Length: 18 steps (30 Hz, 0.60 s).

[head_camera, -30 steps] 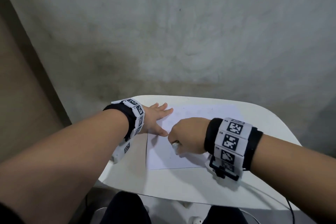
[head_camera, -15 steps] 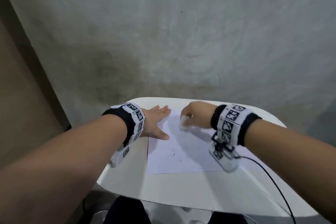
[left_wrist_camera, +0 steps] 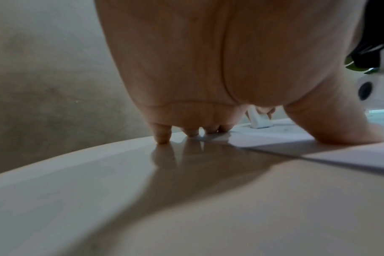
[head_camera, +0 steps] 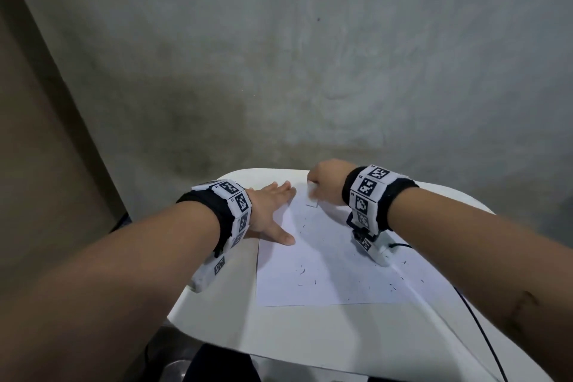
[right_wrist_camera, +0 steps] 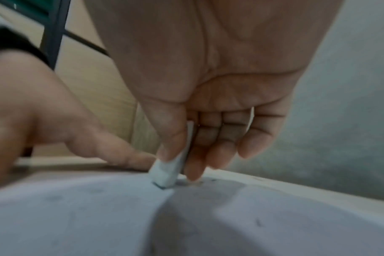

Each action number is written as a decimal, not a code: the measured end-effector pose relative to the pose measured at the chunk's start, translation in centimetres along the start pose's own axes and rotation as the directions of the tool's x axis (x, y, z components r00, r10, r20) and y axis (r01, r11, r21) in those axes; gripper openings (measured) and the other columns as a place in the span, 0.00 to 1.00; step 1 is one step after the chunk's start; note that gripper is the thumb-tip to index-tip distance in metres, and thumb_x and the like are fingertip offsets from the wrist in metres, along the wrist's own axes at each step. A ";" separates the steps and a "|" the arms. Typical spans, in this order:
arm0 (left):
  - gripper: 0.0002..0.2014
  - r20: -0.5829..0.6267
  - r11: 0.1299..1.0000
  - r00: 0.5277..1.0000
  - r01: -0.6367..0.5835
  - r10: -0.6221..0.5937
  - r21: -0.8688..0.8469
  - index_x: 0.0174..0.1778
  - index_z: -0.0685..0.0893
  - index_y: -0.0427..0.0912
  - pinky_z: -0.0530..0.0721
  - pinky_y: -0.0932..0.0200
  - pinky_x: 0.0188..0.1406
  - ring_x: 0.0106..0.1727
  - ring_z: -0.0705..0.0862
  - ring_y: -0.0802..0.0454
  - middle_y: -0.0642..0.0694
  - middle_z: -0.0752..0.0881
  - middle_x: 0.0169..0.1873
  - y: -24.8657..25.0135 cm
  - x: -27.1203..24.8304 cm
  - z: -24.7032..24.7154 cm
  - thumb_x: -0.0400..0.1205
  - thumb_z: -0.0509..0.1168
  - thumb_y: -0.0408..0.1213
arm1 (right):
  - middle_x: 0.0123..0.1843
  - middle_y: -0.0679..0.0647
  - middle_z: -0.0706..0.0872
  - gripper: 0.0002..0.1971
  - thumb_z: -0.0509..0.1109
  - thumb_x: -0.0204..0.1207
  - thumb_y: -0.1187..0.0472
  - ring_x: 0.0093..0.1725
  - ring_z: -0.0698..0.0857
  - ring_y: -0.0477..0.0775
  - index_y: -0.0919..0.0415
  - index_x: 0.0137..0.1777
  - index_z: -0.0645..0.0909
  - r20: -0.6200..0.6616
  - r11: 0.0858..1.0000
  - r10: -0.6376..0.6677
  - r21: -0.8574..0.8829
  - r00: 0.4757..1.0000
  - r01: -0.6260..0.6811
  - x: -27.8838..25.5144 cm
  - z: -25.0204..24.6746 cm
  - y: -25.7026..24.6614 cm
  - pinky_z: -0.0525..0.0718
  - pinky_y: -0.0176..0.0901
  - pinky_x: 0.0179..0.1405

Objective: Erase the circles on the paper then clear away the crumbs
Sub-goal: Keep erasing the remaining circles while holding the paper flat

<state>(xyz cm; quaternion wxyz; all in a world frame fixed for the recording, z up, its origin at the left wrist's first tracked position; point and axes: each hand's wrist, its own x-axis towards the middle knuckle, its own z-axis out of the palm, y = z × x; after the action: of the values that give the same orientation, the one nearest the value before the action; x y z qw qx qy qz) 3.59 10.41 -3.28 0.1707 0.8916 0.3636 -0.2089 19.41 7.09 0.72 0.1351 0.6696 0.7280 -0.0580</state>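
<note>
A white sheet of paper (head_camera: 325, 260) lies on the white table (head_camera: 279, 329). Dark eraser crumbs (head_camera: 302, 271) are scattered over its near half and right side. My left hand (head_camera: 273, 211) lies flat with straight fingers on the paper's left edge, thumb spread toward me; from the left wrist, its fingertips (left_wrist_camera: 162, 136) press the table and paper. My right hand (head_camera: 325, 186) is at the paper's far edge and pinches a white eraser (right_wrist_camera: 171, 171) between thumb and fingers. The eraser's dirty tip touches the paper (right_wrist_camera: 99, 216). No circles show clearly.
The table is small with rounded corners; its far edge (head_camera: 263, 172) lies just beyond both hands, before a grey concrete wall. A black cable (head_camera: 483, 335) runs from the right wrist camera over the table's right side. Dark clothing shows below the near edge.
My right hand has carried the eraser from the paper's near middle to its far edge. Crumbs it covered now show. The left hand has stayed on the left edge.
</note>
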 end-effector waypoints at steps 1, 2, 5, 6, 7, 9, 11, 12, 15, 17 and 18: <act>0.54 -0.003 1.000 1.000 0.001 -0.001 -0.004 0.85 0.35 0.48 0.45 0.38 0.83 0.85 0.36 0.53 0.52 0.35 0.85 0.1 -0.1 -0.1 0.78 0.67 0.61 | 0.42 0.56 0.83 0.05 0.64 0.77 0.61 0.45 0.82 0.60 0.59 0.43 0.80 -0.018 1.000 -0.001 0.000 1.000 0.001 -0.3 0.0 -0.5 0.79 0.43 0.42; 0.54 -0.018 1.000 1.000 -0.002 0.002 -0.016 0.85 0.35 0.48 0.45 0.39 0.83 0.85 0.36 0.53 0.51 0.37 0.85 0.1 -0.2 -0.1 0.77 0.68 0.60 | 0.43 0.56 0.85 0.06 0.63 0.77 0.61 0.44 0.82 0.59 0.60 0.47 0.82 -0.013 1.000 -0.025 0.000 1.000 0.025 -0.6 0.0 -1.4 0.79 0.43 0.41; 0.54 -0.058 0.998 0.998 -0.009 0.006 -0.057 0.85 0.38 0.50 0.47 0.40 0.83 0.86 0.40 0.52 0.50 0.41 0.86 0.3 -0.3 -0.1 0.76 0.70 0.59 | 0.45 0.57 0.87 0.07 0.63 0.78 0.60 0.45 0.83 0.60 0.58 0.43 0.82 0.063 0.993 -0.114 0.004 0.991 0.114 -1.2 0.4 -3.0 0.80 0.45 0.45; 0.54 -0.045 0.999 0.999 -0.010 0.009 -0.037 0.85 0.37 0.48 0.47 0.39 0.83 0.85 0.39 0.51 0.50 0.40 0.85 0.3 -0.3 -0.1 0.76 0.70 0.59 | 0.45 0.58 0.88 0.07 0.64 0.77 0.60 0.45 0.84 0.60 0.58 0.40 0.81 0.067 0.997 -0.080 0.001 0.995 0.080 -0.7 -0.1 -2.5 0.80 0.45 0.45; 0.54 -0.025 1.000 1.000 -0.008 0.008 -0.011 0.85 0.37 0.47 0.47 0.38 0.83 0.85 0.38 0.51 0.50 0.37 0.85 0.3 -0.3 -0.1 0.77 0.68 0.60 | 0.44 0.58 0.87 0.07 0.64 0.77 0.61 0.44 0.83 0.60 0.59 0.41 0.82 0.051 1.000 -0.019 -0.003 0.998 0.020 0.0 -0.6 -1.6 0.80 0.43 0.43; 0.53 0.000 1.000 1.000 -0.004 0.004 0.005 0.85 0.36 0.46 0.47 0.37 0.83 0.85 0.36 0.51 0.51 0.35 0.85 0.3 -0.3 -0.2 0.78 0.67 0.60 | 0.40 0.57 0.84 0.08 0.64 0.76 0.61 0.41 0.82 0.61 0.63 0.43 0.83 -0.015 0.997 0.074 -0.005 0.997 -0.074 0.6 -1.1 -0.6 0.78 0.41 0.40; 0.52 -0.014 1.000 1.000 -0.006 0.006 0.001 0.85 0.39 0.46 0.49 0.37 0.82 0.86 0.39 0.50 0.50 0.38 0.85 0.4 -0.4 -0.3 0.78 0.68 0.60 | 0.37 0.57 0.83 0.07 0.63 0.75 0.61 0.40 0.82 0.61 0.61 0.38 0.80 0.020 0.999 0.032 0.011 0.999 -0.033 0.7 -0.7 -1.5 0.81 0.43 0.40; 0.51 -0.033 1.000 0.999 -0.011 0.011 -0.005 0.86 0.41 0.47 0.51 0.36 0.82 0.86 0.41 0.48 0.50 0.42 0.85 0.5 -0.3 -0.3 0.78 0.68 0.59 | 0.37 0.57 0.86 0.07 0.63 0.73 0.61 0.39 0.83 0.60 0.61 0.37 0.81 0.069 1.000 -0.018 0.027 0.997 0.016 0.7 -0.5 -2.3 0.83 0.46 0.42; 0.52 -0.026 1.000 1.000 -0.015 0.015 0.006 0.86 0.40 0.47 0.51 0.35 0.82 0.86 0.40 0.49 0.50 0.40 0.85 0.2 -0.1 -0.1 0.77 0.68 0.61 | 0.38 0.57 0.88 0.05 0.66 0.70 0.62 0.40 0.84 0.59 0.60 0.35 0.82 0.083 0.997 0.003 0.071 0.997 -0.009 1.1 -0.6 -2.2 0.84 0.46 0.43; 0.54 -0.014 1.000 1.000 -0.007 0.007 0.012 0.85 0.36 0.47 0.48 0.36 0.82 0.85 0.38 0.51 0.51 0.36 0.85 0.0 0.1 0.1 0.77 0.68 0.62 | 0.39 0.57 0.86 0.05 0.66 0.73 0.63 0.41 0.83 0.60 0.60 0.37 0.82 0.011 0.997 0.058 0.043 0.998 -0.059 0.9 -0.8 -1.6 0.79 0.42 0.39; 0.54 -0.020 1.000 1.000 -0.006 0.006 0.008 0.85 0.37 0.47 0.48 0.36 0.82 0.85 0.38 0.51 0.51 0.36 0.85 0.0 0.1 0.1 0.77 0.68 0.62 | 0.42 0.57 0.86 0.06 0.65 0.75 0.63 0.42 0.83 0.60 0.61 0.42 0.83 0.004 0.999 0.044 0.013 0.999 -0.044 0.6 -0.7 -1.8 0.77 0.41 0.39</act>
<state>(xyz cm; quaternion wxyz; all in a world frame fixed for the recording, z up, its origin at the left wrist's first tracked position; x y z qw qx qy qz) 3.63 10.41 -3.44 0.1640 0.8955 0.3618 -0.2009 17.47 7.71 1.01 0.1331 0.6864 0.7123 -0.0610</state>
